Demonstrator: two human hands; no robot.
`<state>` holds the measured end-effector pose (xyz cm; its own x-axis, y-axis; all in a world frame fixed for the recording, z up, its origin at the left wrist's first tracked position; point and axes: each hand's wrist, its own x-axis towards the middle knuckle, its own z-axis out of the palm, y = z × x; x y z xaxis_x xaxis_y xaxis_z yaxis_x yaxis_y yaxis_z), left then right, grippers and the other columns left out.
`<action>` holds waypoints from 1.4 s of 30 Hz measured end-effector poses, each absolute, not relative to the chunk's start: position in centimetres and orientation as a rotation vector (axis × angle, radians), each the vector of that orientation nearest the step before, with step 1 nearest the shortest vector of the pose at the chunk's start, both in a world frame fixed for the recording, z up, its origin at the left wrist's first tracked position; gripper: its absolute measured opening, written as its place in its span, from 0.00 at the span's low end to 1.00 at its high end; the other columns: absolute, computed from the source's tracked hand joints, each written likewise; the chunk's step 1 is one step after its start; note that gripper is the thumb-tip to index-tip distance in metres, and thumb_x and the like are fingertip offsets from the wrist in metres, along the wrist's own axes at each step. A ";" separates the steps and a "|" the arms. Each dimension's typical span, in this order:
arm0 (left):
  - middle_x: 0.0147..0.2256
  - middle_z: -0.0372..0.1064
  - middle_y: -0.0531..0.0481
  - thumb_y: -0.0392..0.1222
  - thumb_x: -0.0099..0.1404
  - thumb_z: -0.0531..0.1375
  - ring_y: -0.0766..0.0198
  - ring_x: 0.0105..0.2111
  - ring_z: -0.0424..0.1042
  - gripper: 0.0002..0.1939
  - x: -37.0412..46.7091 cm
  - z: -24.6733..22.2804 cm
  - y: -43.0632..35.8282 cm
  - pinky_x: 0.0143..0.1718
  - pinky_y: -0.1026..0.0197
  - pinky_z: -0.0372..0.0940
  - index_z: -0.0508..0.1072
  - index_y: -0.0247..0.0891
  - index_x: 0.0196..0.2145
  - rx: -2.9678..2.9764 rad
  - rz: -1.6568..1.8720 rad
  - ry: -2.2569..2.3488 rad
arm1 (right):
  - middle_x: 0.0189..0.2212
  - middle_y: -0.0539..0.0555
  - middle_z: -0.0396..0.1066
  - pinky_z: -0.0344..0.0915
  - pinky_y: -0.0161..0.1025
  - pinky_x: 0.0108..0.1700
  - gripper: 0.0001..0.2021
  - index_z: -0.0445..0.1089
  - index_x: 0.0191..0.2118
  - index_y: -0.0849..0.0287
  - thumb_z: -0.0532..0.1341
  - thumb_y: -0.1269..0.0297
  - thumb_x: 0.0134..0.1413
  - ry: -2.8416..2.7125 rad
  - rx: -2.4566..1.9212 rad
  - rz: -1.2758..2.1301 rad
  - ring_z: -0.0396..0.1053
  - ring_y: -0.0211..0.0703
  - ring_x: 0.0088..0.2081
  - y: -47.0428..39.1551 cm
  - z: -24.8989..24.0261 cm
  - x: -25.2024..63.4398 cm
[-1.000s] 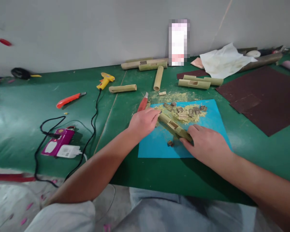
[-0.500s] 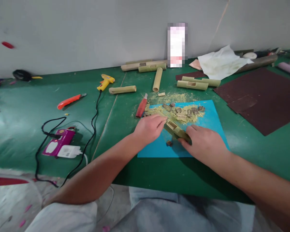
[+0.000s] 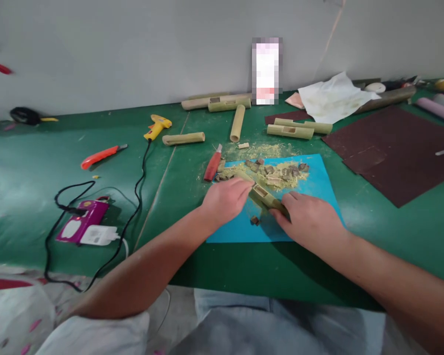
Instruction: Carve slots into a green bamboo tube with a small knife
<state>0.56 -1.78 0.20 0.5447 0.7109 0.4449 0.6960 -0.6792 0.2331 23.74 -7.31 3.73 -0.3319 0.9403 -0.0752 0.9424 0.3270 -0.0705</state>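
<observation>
Right hand closed around the near right end of a bamboo tube, thumb on the near side, fingers over the top. Left hand mostly closed, fingertips bunched at the tube's other side by the cut rectangular window; can't tell if it grips the tube or pinches something small, fingers hide it. Tube lies slanted between both hands, window up, above a blue sheet. Pale shavings heaped on the sheet just beyond the tube, darker chips among them; one loose chip on the near side. Red-handled knife just beyond left hand, blade pointing away. Past that, on the green tabletop: one tube lying crosswise, one pointing away from the person, a windowed one with another right behind it, more stacked near the wall. Blurred-out bright panel upright at the wall. To the right, dark brown sheets lying flat, crumpled white sheet behind. To the left, yellow glue gun with black cord, orange cutter, purple power strip with white plug, black tape measure at far left.
</observation>
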 end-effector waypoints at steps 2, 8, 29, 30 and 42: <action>0.41 0.82 0.44 0.39 0.75 0.55 0.58 0.41 0.82 0.13 0.1 0.2 -1.1 0.41 0.61 0.77 0.80 0.36 0.45 2.716 0.854 1.341 | 0.29 0.56 0.72 0.41 0.40 0.28 0.13 0.70 0.34 0.58 0.57 0.57 0.66 2.574 1.805 -0.137 0.67 0.43 0.29 -7.3 3.6 23.8; 0.41 0.81 0.44 0.39 0.76 0.54 0.59 0.40 0.82 0.14 0.9 -0.5 -1.9 0.42 0.61 0.77 0.79 0.35 0.46 2.706 0.877 1.274 | 0.28 0.55 0.72 0.43 0.40 0.28 0.11 0.70 0.33 0.58 0.59 0.57 0.64 2.614 1.776 -0.107 0.67 0.43 0.28 -7.3 3.4 23.9; 0.37 0.82 0.46 0.37 0.71 0.61 0.62 0.35 0.80 0.08 -0.2 0.1 -0.3 0.41 0.62 0.75 0.81 0.37 0.42 2.449 1.184 1.341 | 0.29 0.56 0.72 0.50 0.41 0.29 0.12 0.72 0.32 0.57 0.58 0.57 0.64 2.781 1.761 -0.034 0.68 0.44 0.30 -7.0 3.1 24.4; 0.37 0.81 0.46 0.37 0.71 0.61 0.63 0.34 0.80 0.08 -0.4 0.1 -0.1 0.38 0.63 0.75 0.82 0.37 0.41 2.447 1.188 1.365 | 0.29 0.56 0.72 0.50 0.41 0.29 0.12 0.71 0.32 0.57 0.58 0.58 0.64 2.781 1.757 -0.047 0.68 0.43 0.30 -7.0 3.0 24.4; 0.38 0.82 0.45 0.36 0.70 0.60 0.59 0.39 0.82 0.08 -0.5 -0.5 0.9 0.45 0.58 0.77 0.81 0.37 0.41 2.473 1.127 1.308 | 0.34 0.57 0.75 0.48 0.41 0.29 0.11 0.72 0.36 0.58 0.57 0.58 0.66 2.602 1.801 -0.143 0.70 0.44 0.32 -7.0 3.4 24.1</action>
